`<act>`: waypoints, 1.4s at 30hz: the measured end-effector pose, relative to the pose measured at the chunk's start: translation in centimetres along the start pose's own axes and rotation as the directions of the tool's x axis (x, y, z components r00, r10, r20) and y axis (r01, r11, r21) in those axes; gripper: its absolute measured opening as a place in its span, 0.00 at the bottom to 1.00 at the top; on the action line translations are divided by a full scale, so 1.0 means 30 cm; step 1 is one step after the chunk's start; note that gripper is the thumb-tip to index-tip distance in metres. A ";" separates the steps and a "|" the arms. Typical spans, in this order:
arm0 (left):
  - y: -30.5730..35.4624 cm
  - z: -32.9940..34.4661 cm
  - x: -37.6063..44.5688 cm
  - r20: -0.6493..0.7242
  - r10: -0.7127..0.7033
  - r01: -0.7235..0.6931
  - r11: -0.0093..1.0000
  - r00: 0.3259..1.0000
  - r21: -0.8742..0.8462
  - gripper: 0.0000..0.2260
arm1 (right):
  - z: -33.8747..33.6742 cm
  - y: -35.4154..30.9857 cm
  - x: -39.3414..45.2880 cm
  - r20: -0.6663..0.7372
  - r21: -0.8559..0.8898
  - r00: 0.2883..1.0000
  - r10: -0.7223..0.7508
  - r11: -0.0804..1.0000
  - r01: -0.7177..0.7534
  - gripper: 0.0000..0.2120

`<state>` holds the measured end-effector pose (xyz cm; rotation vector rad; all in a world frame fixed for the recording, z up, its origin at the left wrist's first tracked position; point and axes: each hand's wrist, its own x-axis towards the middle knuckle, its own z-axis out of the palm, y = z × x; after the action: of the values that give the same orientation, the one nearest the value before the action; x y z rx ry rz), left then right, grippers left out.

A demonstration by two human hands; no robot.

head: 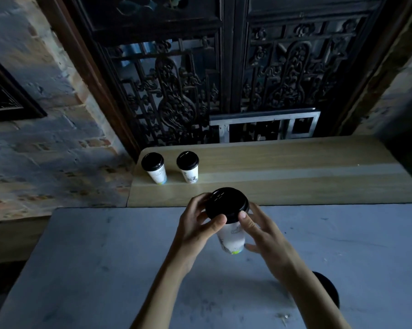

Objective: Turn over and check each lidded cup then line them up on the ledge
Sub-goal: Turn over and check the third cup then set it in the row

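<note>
A white paper cup with a black lid (pixel 231 237) is held upright above the grey table between both hands. My left hand (pixel 196 225) grips its lid and upper wall from the left. My right hand (pixel 259 230) holds it from the right, thumb on the lid rim and fingers along the cup's side. Two more lidded white cups stand upright side by side at the left end of the wooden ledge: one at the far left (pixel 154 167), the other (pixel 188 166) just right of it. A black lid (pixel 327 289) of another cup shows behind my right forearm.
The wooden ledge (pixel 295 176) runs to the right behind the grey table (pixel 105 269). Behind the ledge stands a dark carved lattice screen (pixel 224 79) with a metal frame (pixel 266 127) leaning at its base. A brick wall (pixel 46 138) is at the left.
</note>
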<state>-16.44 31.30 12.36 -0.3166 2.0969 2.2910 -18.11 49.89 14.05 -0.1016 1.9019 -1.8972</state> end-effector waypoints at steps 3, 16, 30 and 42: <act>-0.035 -0.044 0.136 0.029 -0.053 0.053 0.998 0.998 0.021 0.31 | 0.015 0.042 0.128 -0.037 0.064 0.998 0.051 0.997 -0.049 0.17; -0.251 -0.078 0.706 0.108 -0.300 0.303 0.953 0.948 -0.008 0.22 | -0.038 0.207 0.708 -0.189 0.136 0.980 0.069 0.990 -0.043 0.27; -0.417 -0.056 0.982 0.068 -0.239 0.230 0.966 0.969 0.115 0.21 | -0.124 0.369 1.027 -0.197 0.198 0.969 0.151 0.974 -0.111 0.32; -0.446 -0.004 1.030 0.057 -0.187 0.177 0.973 0.981 0.145 0.18 | -0.156 0.377 1.048 -0.235 0.244 0.954 0.184 0.962 -0.125 0.31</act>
<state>-44.66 28.72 -5.83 -0.3999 2.0842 2.0135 -45.06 43.52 -5.24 0.3718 1.7721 -2.0822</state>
